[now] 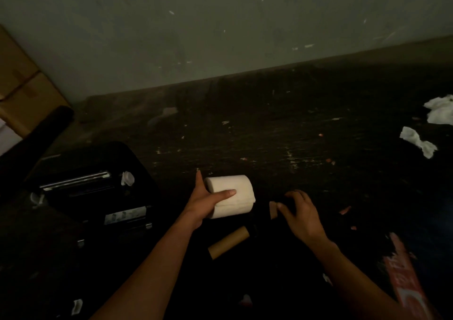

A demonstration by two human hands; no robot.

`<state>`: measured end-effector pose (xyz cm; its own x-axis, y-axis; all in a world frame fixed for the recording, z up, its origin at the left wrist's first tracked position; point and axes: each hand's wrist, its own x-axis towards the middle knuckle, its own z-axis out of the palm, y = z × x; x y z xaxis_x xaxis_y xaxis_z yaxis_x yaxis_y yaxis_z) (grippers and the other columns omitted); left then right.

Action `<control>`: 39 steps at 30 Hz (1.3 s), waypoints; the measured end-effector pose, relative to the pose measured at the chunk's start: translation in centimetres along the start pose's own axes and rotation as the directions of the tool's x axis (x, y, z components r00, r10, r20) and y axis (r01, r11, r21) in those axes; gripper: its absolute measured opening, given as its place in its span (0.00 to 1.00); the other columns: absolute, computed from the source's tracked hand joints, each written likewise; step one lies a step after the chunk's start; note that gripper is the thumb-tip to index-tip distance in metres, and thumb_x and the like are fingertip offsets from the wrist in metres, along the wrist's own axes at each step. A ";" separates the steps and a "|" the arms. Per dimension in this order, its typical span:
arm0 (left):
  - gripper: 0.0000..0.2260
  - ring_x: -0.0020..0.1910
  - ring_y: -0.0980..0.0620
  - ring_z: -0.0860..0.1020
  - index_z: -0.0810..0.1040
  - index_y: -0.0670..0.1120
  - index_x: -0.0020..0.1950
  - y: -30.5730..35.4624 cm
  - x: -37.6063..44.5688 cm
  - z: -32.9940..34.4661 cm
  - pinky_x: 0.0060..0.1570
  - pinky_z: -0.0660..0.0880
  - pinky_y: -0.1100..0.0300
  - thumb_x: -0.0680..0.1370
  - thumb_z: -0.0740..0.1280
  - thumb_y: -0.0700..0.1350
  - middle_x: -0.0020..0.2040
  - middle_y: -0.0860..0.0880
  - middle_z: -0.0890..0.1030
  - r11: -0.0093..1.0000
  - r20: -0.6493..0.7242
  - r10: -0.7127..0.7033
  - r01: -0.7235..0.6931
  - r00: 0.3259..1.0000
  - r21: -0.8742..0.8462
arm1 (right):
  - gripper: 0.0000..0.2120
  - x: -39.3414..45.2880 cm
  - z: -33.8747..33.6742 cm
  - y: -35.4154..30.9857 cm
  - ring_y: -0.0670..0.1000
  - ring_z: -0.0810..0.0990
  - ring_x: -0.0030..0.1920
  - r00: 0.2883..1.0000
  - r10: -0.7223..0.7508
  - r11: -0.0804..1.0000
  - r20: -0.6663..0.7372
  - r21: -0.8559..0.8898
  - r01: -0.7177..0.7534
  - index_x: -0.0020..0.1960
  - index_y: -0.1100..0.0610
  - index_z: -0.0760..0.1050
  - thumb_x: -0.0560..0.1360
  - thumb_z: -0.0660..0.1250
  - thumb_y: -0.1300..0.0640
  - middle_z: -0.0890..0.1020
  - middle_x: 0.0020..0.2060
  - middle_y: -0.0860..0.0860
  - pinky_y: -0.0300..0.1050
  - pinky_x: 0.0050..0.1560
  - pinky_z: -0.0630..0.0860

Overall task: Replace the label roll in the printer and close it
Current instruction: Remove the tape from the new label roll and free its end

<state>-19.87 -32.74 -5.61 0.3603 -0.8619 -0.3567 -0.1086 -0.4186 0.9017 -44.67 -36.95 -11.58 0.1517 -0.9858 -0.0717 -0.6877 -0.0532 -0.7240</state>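
1. Where the dim light falls on the dark table point(282, 128), the left hand point(206, 203) grips a white paper roll point(232, 197), thumb across its front and fingers behind, holding it lying sideways just above the surface.
2. At 3 o'clock from the roll, the right hand point(301, 211) rests with fingers curled on a dark object; its fingertips touch a small brown cardboard end point(272, 209). Whether the hand is closed on that object cannot be told in the gloom.
3. At 6 o'clock from the roll, a bare brown cardboard tube point(229, 245) lies on the table, between the two forearms.
4. At 9 o'clock from the roll, the black printer point(98, 197) stands open, with a silver bar point(76, 179) and a white knob point(128, 178) showing inside.
5. At 2 o'clock, well apart, crumpled white tissue point(418, 143) lies near the table's far right edge.
6. At 10 o'clock, a cardboard box point(22, 86) leans against the grey wall point(220, 25).
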 end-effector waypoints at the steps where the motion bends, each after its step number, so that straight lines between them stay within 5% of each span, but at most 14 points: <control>1: 0.57 0.65 0.49 0.70 0.45 0.56 0.76 -0.1 -0.2 0.1 0.65 0.69 0.49 0.59 0.81 0.51 0.70 0.49 0.69 1.000 -0.004 -0.002 0.002 1.000 -0.008 | 0.21 -0.8 -0.4 -0.1 0.52 0.71 0.63 0.999 0.034 0.999 0.007 0.038 -0.034 0.64 0.53 0.69 0.74 0.65 0.47 0.72 0.64 0.53 0.49 0.63 0.69; 12: 0.58 0.72 0.46 0.63 0.46 0.54 0.76 0.5 -2.8 0.5 0.70 0.62 0.49 0.57 0.81 0.53 0.75 0.46 0.60 0.994 -0.053 0.099 -0.101 0.994 -0.035 | 0.33 -10.5 -1.7 -1.5 0.54 0.73 0.63 0.930 0.227 0.953 0.288 0.129 -0.273 0.74 0.45 0.52 0.74 0.63 0.43 0.70 0.69 0.53 0.50 0.60 0.74; 15: 0.58 0.71 0.47 0.64 0.48 0.55 0.76 0.5 -4.0 -0.4 0.69 0.63 0.51 0.55 0.81 0.55 0.75 0.47 0.62 0.988 -0.043 0.129 -0.132 0.991 -0.085 | 0.33 -12.5 -1.2 -1.7 0.52 0.75 0.62 0.925 0.254 0.957 0.282 0.065 -0.283 0.74 0.46 0.52 0.74 0.62 0.42 0.71 0.68 0.53 0.48 0.60 0.73; 18: 0.59 0.71 0.48 0.64 0.49 0.56 0.76 0.2 -5.5 -1.5 0.66 0.63 0.54 0.54 0.81 0.56 0.75 0.48 0.62 0.981 -0.017 0.164 -0.164 0.986 -0.101 | 0.32 -14.2 -0.2 -2.3 0.41 0.76 0.47 0.925 0.247 0.959 0.288 0.064 -0.276 0.74 0.48 0.53 0.75 0.63 0.45 0.73 0.65 0.52 0.28 0.39 0.71; 22: 0.59 0.71 0.48 0.64 0.49 0.56 0.76 -0.7 -7.5 -2.8 0.66 0.64 0.54 0.53 0.81 0.56 0.74 0.48 0.63 0.976 -0.019 0.185 -0.186 0.983 -0.115 | 0.31 -15.7 1.4 -2.7 0.52 0.74 0.62 0.953 0.252 0.967 0.171 0.005 -0.256 0.74 0.52 0.55 0.75 0.65 0.49 0.73 0.66 0.55 0.42 0.58 0.70; 25: 0.58 0.70 0.48 0.64 0.49 0.56 0.76 -1.7 -8.8 -3.1 0.63 0.65 0.56 0.55 0.81 0.53 0.74 0.48 0.62 0.979 0.007 0.184 -0.183 0.983 -0.087 | 0.29 -15.6 1.9 -3.1 0.56 0.73 0.64 0.948 0.301 0.951 0.107 0.033 -0.306 0.72 0.55 0.58 0.76 0.64 0.50 0.73 0.66 0.57 0.48 0.63 0.69; 31: 0.57 0.67 0.48 0.67 0.48 0.59 0.75 -2.8 -10.2 -3.6 0.59 0.70 0.53 0.56 0.81 0.51 0.74 0.47 0.63 0.975 0.102 0.109 -0.086 0.989 -0.207 | 0.29 -13.3 0.9 -3.9 0.54 0.77 0.56 0.878 0.460 0.867 0.131 0.148 -0.476 0.73 0.55 0.57 0.76 0.63 0.50 0.73 0.64 0.58 0.46 0.50 0.77; 35: 0.57 0.66 0.47 0.69 0.48 0.59 0.75 -2.5 -10.0 -4.1 0.61 0.70 0.51 0.56 0.81 0.51 0.73 0.47 0.65 0.970 0.110 0.078 -0.050 0.991 -0.239 | 0.27 -11.1 0.6 -4.5 0.47 0.76 0.42 0.867 0.487 0.858 0.104 0.132 -0.497 0.72 0.54 0.59 0.76 0.63 0.49 0.74 0.63 0.56 0.37 0.32 0.69; 39: 0.64 0.66 0.48 0.70 0.49 0.57 0.76 -2.2 -9.7 -4.1 0.66 0.69 0.46 0.47 0.82 0.57 0.72 0.48 0.66 0.954 0.113 0.106 -0.069 0.988 -0.290 | 0.22 -9.0 1.2 -4.8 0.47 0.76 0.45 0.893 0.445 0.890 0.066 0.075 -0.449 0.68 0.54 0.65 0.76 0.63 0.50 0.76 0.60 0.55 0.38 0.36 0.71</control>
<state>-19.32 -22.24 -3.10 0.2393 -0.9284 -0.2841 0.1402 -0.2566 0.9563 -41.91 -27.62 -8.24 -0.1234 -0.8935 -0.4318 -0.6272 0.4074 -0.6638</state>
